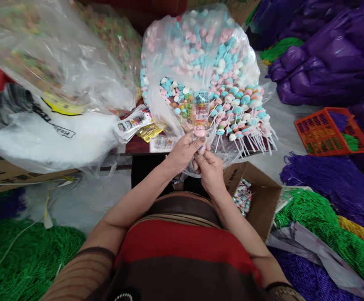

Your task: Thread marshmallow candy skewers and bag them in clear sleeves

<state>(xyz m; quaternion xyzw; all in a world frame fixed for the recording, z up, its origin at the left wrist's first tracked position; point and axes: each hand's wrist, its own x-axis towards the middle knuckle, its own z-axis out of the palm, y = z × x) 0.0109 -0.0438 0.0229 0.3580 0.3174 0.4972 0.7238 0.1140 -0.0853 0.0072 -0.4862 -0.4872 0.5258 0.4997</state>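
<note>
Dark red tabletop [134, 146] shows just left of the fingers [188, 140]. Near them on that side lie printed wrappers [134, 124] and gold strips [150, 132]; farther left, a white bag [88, 138]. Beyond the fingers sits 1 big clear bag [201, 46] of pastel candies; to their right, candy sticks [243, 113] are heaped on clear plastic [269, 90].

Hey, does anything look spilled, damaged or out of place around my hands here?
Nothing looks plainly spilled or damaged. The untidiest spot is the candy sticks beyond your right hand, heaped loosely with their sticks at differing angles. On the left, the white plastic bag sags over the table edge.
</note>
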